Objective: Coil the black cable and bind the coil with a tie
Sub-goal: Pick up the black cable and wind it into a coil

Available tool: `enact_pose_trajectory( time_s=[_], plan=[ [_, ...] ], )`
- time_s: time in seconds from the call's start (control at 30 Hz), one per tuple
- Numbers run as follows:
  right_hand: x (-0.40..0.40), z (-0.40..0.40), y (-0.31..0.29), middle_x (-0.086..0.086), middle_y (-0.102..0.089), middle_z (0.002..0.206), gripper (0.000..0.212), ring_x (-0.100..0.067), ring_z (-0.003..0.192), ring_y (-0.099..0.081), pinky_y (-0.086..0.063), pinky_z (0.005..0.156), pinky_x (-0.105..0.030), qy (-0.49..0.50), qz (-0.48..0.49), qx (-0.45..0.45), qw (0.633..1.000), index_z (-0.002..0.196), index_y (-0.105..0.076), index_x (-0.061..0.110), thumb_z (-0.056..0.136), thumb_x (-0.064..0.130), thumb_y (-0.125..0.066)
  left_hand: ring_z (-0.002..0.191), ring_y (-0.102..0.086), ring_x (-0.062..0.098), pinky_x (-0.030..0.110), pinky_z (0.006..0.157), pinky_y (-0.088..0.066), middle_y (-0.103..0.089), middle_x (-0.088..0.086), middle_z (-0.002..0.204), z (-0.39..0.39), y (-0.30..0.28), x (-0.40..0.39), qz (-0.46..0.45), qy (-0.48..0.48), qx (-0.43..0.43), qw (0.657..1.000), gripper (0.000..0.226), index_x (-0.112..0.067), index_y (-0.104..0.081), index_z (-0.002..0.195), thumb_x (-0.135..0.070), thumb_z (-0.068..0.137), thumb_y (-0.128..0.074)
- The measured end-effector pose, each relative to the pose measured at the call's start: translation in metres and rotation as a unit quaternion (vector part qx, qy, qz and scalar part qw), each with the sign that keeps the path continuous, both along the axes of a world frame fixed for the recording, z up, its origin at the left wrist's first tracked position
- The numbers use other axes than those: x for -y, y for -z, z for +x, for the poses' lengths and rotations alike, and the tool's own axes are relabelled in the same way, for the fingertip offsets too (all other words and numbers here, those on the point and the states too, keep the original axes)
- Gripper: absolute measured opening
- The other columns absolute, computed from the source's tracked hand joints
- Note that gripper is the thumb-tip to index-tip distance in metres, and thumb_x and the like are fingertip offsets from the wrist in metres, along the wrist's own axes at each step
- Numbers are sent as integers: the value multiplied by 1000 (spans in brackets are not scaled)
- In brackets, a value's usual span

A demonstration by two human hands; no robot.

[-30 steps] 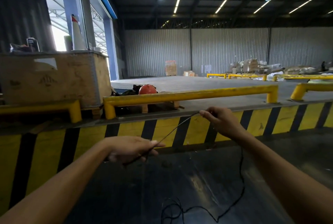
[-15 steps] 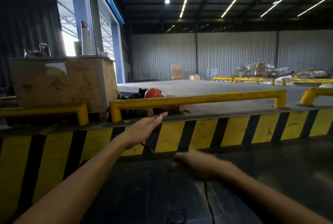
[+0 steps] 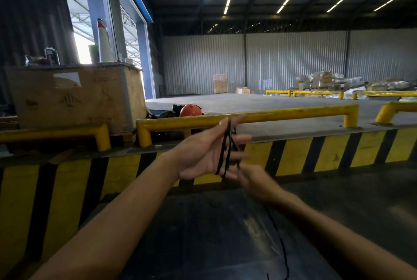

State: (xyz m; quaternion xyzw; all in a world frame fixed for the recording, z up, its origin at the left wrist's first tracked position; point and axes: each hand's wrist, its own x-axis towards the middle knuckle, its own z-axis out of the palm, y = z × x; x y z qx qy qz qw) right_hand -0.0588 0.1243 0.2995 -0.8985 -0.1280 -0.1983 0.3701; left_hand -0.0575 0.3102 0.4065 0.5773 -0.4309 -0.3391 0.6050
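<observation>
A thin black cable (image 3: 226, 149) runs in a few loops across the palm of my left hand (image 3: 203, 153), which is raised with its fingers spread and pointing right. My right hand (image 3: 252, 180) is just below and right of it, blurred, fingers closed on the cable near the loops' lower end. The rest of the cable hangs down from the right hand and trails over the dark floor (image 3: 284, 255) toward the bottom edge. No tie is visible.
A yellow and black striped dock wall (image 3: 316, 153) stands right ahead, topped by yellow rails (image 3: 282, 115). A big cardboard box (image 3: 74, 97) sits at the left, an orange helmet (image 3: 190, 110) behind the rail. Stacked goods lie far back right.
The stretched cable has been brought in. My left hand rose and opened flat, my right hand swung down and under it, and loops of cable now lie across the left palm.
</observation>
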Motion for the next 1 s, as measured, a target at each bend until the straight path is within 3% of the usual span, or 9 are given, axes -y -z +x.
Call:
enact_pose_trajectory(
  time_s=[0.1, 0.2, 0.3, 0.4, 0.5, 0.6, 0.73, 0.83, 1.0],
  plan=[
    [-31, -11, 24, 10, -56, 71, 22, -1, 62, -53, -41, 58, -22, -79, -90, -32, 992, 76, -46, 41, 97, 42, -38, 130, -39, 25, 64, 94, -35, -36, 3, 146, 9, 0, 11, -88, -105, 11, 991, 33, -57, -50, 120, -53, 92, -32],
    [-37, -17, 12, 6, -61, 80, 13, -8, 71, -59, -46, 62, -23, -120, -122, -63, 983, 86, -49, 35, 97, 38, -42, 138, -29, 30, 65, 105, -24, -35, 7, 148, 21, 15, 9, -111, -258, 70, 957, 32, -58, -48, 120, -51, 94, -31],
    [-18, -21, -25, 3, -60, 87, 12, -10, 79, -59, -49, 71, -27, -121, -135, -62, 982, 92, -58, 26, 95, 31, -47, 117, -47, 17, 42, 101, -35, -48, 14, 139, 43, 29, -11, 108, -388, 347, 847, 42, -37, -44, 134, -49, 96, -28],
    [19, -23, -71, -1, -61, 79, 10, -8, 72, -59, -50, 67, -27, -70, -74, 22, 995, 84, -62, 21, 90, 27, -57, 112, -52, 20, 36, 91, -39, -54, 10, 132, 51, 45, -27, 351, -326, 408, 777, 43, -24, -49, 130, -45, 98, -30],
    [41, -18, -95, 7, -57, 70, 12, -4, 63, -56, -43, 58, -21, 19, -95, 100, 990, 75, -57, 27, 84, 29, -64, 98, -55, 15, 29, 77, -39, -59, 9, 119, 41, 46, -26, 374, -287, 361, 805, 40, -28, -58, 105, -53, 95, -28],
    [43, -4, -102, 13, -52, 66, 12, 0, 59, -53, -37, 53, -13, 99, -95, 181, 974, 80, -57, 23, 83, 30, -66, 129, -40, 26, 39, 94, -31, -40, 2, 145, 26, 36, -24, 330, -174, 214, 903, 43, -48, -46, 129, -59, 93, -25],
    [30, 5, -89, 8, -55, 69, 12, 1, 60, -54, -40, 50, -13, 129, -20, 210, 969, 86, -57, 17, 90, 28, -58, 130, -45, 28, 56, 93, -39, -47, -3, 141, 6, 19, -21, 156, 2, 18, 988, 37, -61, -46, 122, -61, 88, -31],
    [-5, 2, -47, -3, -66, 84, 23, -10, 77, -61, -51, 70, -35, 51, -28, 83, 995, 89, -64, 18, 97, 24, -44, 125, -50, 33, 60, 86, -48, -55, 5, 135, 2, -4, -10, -37, 11, -62, 997, 41, -51, -46, 129, -55, 90, -34],
    [-54, -27, -2, 8, -48, 58, 57, -3, 51, -45, -36, 48, -17, -136, 13, -77, 988, 78, -59, 4, 96, 51, -34, 129, -41, 33, 63, 94, -34, -47, 2, 131, 16, -21, -17, -126, -216, 36, 968, 30, -57, -47, 118, -51, 95, -28]
  ],
)
